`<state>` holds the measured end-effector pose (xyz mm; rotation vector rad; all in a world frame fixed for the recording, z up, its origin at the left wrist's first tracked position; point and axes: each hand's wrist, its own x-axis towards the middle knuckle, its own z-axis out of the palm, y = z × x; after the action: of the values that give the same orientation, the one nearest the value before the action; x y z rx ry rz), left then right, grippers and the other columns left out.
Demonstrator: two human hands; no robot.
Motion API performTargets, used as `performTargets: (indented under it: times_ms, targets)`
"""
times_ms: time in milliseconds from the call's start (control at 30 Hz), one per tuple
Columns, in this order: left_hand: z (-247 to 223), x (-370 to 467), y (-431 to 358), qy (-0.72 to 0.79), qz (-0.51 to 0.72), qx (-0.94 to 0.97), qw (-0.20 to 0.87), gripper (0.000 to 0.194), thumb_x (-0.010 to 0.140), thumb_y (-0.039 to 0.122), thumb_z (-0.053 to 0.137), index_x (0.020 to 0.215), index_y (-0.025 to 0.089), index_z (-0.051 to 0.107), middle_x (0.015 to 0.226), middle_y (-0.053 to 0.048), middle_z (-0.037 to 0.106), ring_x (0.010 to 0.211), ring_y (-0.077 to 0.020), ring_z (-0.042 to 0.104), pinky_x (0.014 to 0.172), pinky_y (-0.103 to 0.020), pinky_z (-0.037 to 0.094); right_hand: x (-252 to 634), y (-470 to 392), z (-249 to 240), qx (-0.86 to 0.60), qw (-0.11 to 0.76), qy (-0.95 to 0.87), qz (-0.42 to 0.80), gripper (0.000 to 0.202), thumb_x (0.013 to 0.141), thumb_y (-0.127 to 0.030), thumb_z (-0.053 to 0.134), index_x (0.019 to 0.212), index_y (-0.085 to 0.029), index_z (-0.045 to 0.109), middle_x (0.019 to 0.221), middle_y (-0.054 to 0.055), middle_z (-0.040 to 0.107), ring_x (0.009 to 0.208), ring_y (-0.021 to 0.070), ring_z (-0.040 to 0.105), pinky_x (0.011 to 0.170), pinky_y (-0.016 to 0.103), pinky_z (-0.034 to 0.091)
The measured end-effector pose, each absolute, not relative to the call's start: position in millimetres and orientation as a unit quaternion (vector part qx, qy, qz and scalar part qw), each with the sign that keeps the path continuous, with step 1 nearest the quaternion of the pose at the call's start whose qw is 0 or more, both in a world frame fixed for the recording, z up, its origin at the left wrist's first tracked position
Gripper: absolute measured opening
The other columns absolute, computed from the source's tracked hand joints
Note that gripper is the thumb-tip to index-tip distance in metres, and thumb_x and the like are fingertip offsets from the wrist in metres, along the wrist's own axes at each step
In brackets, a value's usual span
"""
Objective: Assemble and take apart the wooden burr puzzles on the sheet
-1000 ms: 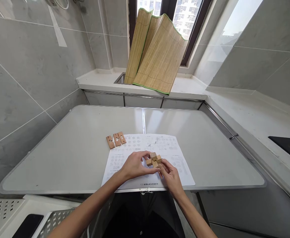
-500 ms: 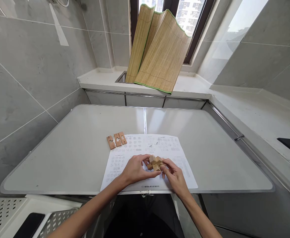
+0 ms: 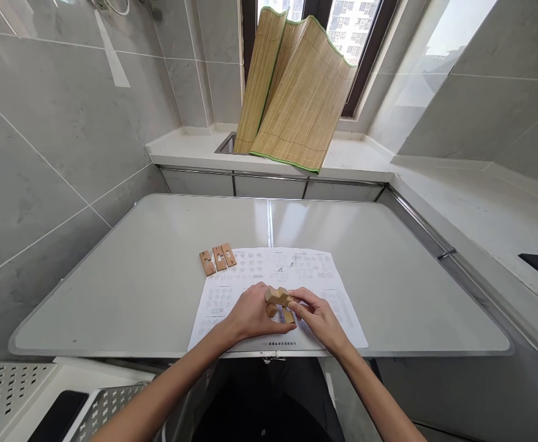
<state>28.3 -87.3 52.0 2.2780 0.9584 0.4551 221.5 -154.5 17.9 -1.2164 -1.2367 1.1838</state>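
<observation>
Between my hands is a wooden interlocking puzzle (image 3: pixel 278 296) of light, notched blocks, held over a printed sheet (image 3: pixel 317 276). My left hand (image 3: pixel 253 313) curls around its left side, with the thumb stretched along the near edge. Fingers and thumb of my right hand (image 3: pixel 315 316) pinch its right end. One block points down toward the sheet at the near side. Parts of the puzzle are hidden behind my fingers. Three flat brown wooden pieces (image 3: pixel 219 258) with cut-outs lie at the sheet's far left corner.
The sheet rests on a white folding table (image 3: pixel 126 288) with a centre seam. Behind it, a folded bamboo mat (image 3: pixel 300 98) leans on a white counter (image 3: pixel 356 156) by the window. A black phone (image 3: pixel 59 417) lies at lower left beside a perforated white surface (image 3: pixel 8 387).
The puzzle has been tilted and shifted slightly left, and its near block now hangs apart from the upper ones. My right hand has moved left with it.
</observation>
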Motion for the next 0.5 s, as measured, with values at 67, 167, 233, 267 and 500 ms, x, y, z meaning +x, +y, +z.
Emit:
performTargets:
  times_ms: [67, 167, 233, 267, 500]
  targets:
    - [47.4, 24.3, -82.9, 0.357, 0.195, 0.873, 0.270, 0.043, 0.070, 0.056, 0.085, 0.095, 0.023, 0.072, 0.094, -0.005, 0.072, 0.095, -0.0279, 0.064, 0.084, -0.040, 0.052, 220.3, -153.3, 20.0, -0.512, 0.504, -0.505, 0.478, 0.043, 0.090, -0.057, 0.072, 0.114, -0.021, 0.078, 0.102, 0.007, 0.067, 0.081, 0.0189, 0.057, 0.074, 0.032, 0.050]
    - [39.5, 7.0, -72.9, 0.374, 0.213, 0.874, 0.223, 0.053, 0.075, 0.054, 0.083, 0.116, 0.022, 0.070, 0.118, -0.011, 0.071, 0.116, -0.0332, 0.060, 0.099, -0.049, 0.051, 220.9, -153.9, 21.3, -0.533, 0.518, -0.480, 0.465, 0.046, 0.091, -0.058, 0.069, 0.119, -0.021, 0.076, 0.095, 0.004, 0.065, 0.069, 0.0150, 0.051, 0.073, 0.033, 0.049]
    - [34.1, -11.2, -66.7, 0.404, 0.216, 0.868, 0.194, 0.056, 0.077, 0.052, 0.083, 0.121, 0.021, 0.069, 0.126, -0.012, 0.068, 0.123, -0.0346, 0.056, 0.104, -0.052, 0.049, 222.5, -155.8, 19.6, -0.549, 0.520, -0.465, 0.459, 0.048, 0.091, -0.060, 0.069, 0.119, -0.021, 0.076, 0.090, 0.003, 0.064, 0.067, 0.0151, 0.050, 0.074, 0.034, 0.049]
    - [31.6, -21.5, -64.4, 0.417, 0.219, 0.864, 0.180, 0.057, 0.077, 0.052, 0.083, 0.122, 0.021, 0.068, 0.127, -0.012, 0.067, 0.125, -0.0351, 0.055, 0.106, -0.053, 0.048, 223.1, -157.0, 17.9, -0.556, 0.518, -0.459, 0.459, 0.050, 0.091, -0.061, 0.069, 0.119, -0.021, 0.076, 0.088, 0.002, 0.064, 0.067, 0.0156, 0.050, 0.075, 0.034, 0.049]
    - [18.4, -85.2, -64.0, 0.477, 0.230, 0.842, 0.105, 0.059, 0.081, 0.059, 0.078, 0.126, 0.023, 0.067, 0.127, -0.012, 0.060, 0.123, -0.0351, 0.053, 0.105, -0.053, 0.049, 210.6, -155.5, 5.9, -0.569, 0.502, -0.446, 0.476, 0.056, 0.089, -0.063, 0.071, 0.122, -0.019, 0.075, 0.085, 0.002, 0.064, 0.067, 0.0160, 0.052, 0.072, 0.034, 0.048]
